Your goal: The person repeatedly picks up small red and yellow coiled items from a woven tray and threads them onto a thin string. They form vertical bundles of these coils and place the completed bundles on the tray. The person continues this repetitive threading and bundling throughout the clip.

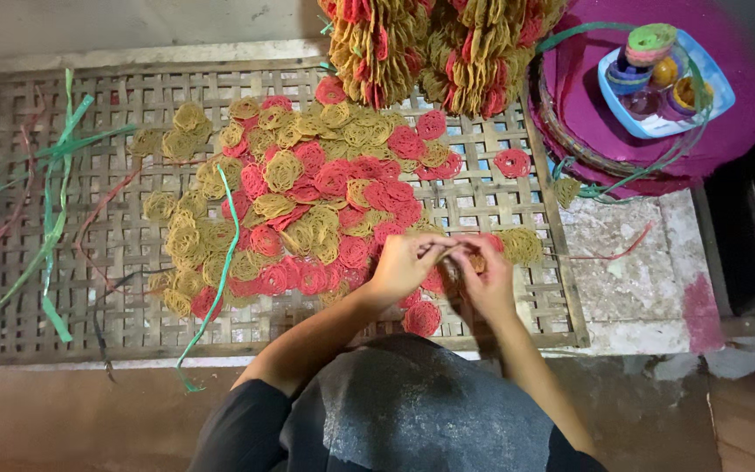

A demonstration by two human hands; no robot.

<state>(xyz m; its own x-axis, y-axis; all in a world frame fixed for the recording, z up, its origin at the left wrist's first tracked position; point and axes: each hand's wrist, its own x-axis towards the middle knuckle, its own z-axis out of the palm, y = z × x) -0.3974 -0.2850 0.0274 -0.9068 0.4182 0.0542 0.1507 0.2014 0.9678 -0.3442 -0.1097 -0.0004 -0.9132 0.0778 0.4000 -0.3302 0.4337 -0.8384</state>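
Woven bamboo tray [63, 315], flat and lattice-like, seen from above, carrying a loose heap of round lacy discs [299, 201] in red and mustard yellow. Left hand [404, 262] and right hand [487, 275] brought together at the tray's near edge, fingertips meeting over one small disc [477, 262]. Disc pinched between both sets of fingers, so neither hand slack nor balled into a fist; mostly hidden by the fingers, colour hard to tell. Held just above the tray, at the heap's near right corner. Bulk of the heap lay beyond and to the left of the hands, its long axis running left to right across the tray, closer to the left hand than to the right. One red disc [421, 317] lay just nearer than the left hand; a yellow disc [522, 245] sat just right of the right hand. Green strip [220, 262] ran from the heap toward the near edge, left of the left hand. Further green and red strips [45, 218] scattered far left. Two hanging bunches of strung discs [434, 48] well beyond the hands. Far right and beyond, a magenta-covered round basket [570, 131] bearing a blue tray of small pots [661, 83].
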